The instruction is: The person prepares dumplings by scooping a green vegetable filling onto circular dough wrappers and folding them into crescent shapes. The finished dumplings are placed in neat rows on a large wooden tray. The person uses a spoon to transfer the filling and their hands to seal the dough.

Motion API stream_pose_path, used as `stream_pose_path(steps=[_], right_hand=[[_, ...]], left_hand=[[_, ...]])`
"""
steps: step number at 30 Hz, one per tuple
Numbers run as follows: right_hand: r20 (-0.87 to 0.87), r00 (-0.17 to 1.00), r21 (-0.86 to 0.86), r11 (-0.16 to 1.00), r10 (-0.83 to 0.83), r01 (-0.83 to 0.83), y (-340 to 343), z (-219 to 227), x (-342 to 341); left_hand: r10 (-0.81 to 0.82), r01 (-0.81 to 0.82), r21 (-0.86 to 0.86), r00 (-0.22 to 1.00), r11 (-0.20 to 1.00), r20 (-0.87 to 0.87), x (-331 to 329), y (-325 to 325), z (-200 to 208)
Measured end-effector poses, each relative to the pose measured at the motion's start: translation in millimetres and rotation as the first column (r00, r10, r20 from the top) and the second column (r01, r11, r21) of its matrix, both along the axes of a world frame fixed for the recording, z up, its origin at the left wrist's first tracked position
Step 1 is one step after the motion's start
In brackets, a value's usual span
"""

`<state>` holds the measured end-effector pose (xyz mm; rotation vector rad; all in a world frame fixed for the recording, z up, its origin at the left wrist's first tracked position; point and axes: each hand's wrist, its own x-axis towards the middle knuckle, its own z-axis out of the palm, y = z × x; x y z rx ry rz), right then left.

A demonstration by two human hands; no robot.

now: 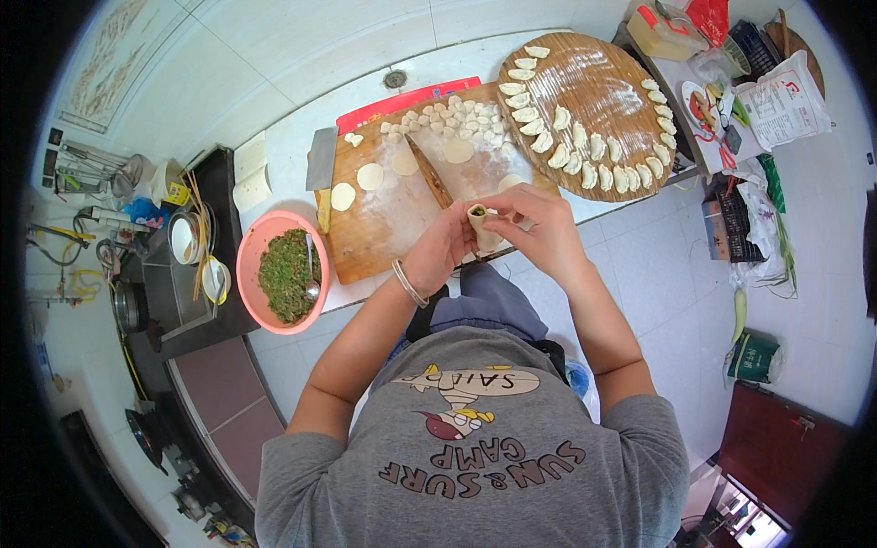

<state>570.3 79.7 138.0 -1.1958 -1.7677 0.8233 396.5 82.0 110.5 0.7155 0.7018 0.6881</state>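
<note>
Between my two hands, above the near edge of the floured cutting board [365, 242], is a partly folded dumpling [485, 240] with green filling showing at its top. My left hand [442, 248] cups it from the left side. The fingers of my right hand [541, 226] pinch its wrapper edge from the right. Just beyond the hands a wooden rolling pin [429, 171] lies slanted on the board. Flat round wrappers [370, 176] and many small dough pieces [457, 117] rest around it. At the left stands a pink bowl [248, 290] of chopped green filling [287, 276], with a metal spoon [312, 265] in it.
A cleaver [322, 160] lies at the board's left edge. Finished dumplings [561, 119] sit in rows on a round wooden board [585, 78] at the far right. A sink [169, 288] with bowls is on the left; a cluttered side table [681, 82] stands at right.
</note>
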Motion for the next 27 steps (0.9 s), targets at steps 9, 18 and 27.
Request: stream_pose_path(steps=[9,18,27], right_hand=[[0.074,0.995,0.071,0.995,0.069,-0.075,4.8,-8.5,1.8],[-0.033,0.999,-0.103,0.994,0.026,-0.03,4.0,2.0,-2.2],[0.163,0.971,-0.002,0.984,0.173,-0.175,18.8,-4.2,6.7]], left_hand=[[-0.016,0.019,0.039,0.998,0.999,-0.065,4.1,-0.6,-6.7],[-0.05,0.056,0.074,0.995,0.996,-0.082,0.2,0.7,-8.6],[-0.102,0.113,0.069,0.984,0.991,-0.145,-4.9,6.0,-14.5]])
